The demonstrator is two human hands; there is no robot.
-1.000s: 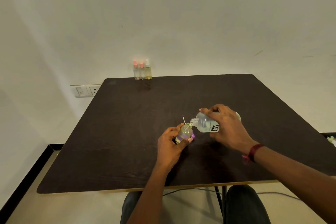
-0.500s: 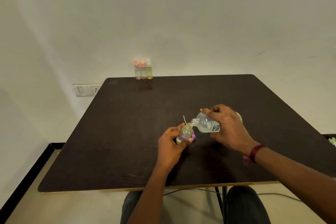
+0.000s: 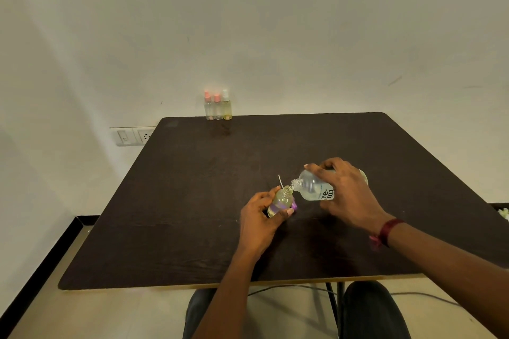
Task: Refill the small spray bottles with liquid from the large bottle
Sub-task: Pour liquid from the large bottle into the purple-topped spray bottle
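My right hand (image 3: 348, 195) grips the large clear bottle (image 3: 314, 188), tipped on its side with its open mouth against the neck of a small spray bottle (image 3: 282, 199). My left hand (image 3: 260, 221) holds that small bottle upright on the dark table (image 3: 192, 201); it has a purple label and no cap. A thin white tube (image 3: 280, 181) sticks up just behind the small bottle, and purple shows at the bottle's right side. Three small spray bottles (image 3: 218, 106) stand in a row at the table's far edge, two with pink tops and one with a white top.
The table's front edge runs just above my knees, with a cable on the floor below. A wall socket (image 3: 135, 135) sits left of the table. A red band is on my right wrist (image 3: 387, 231). Something white lies at the far right edge (image 3: 503, 212).
Both hands and both bottles hold nearly the same pose; the large bottle stays tipped against the small bottle's neck.
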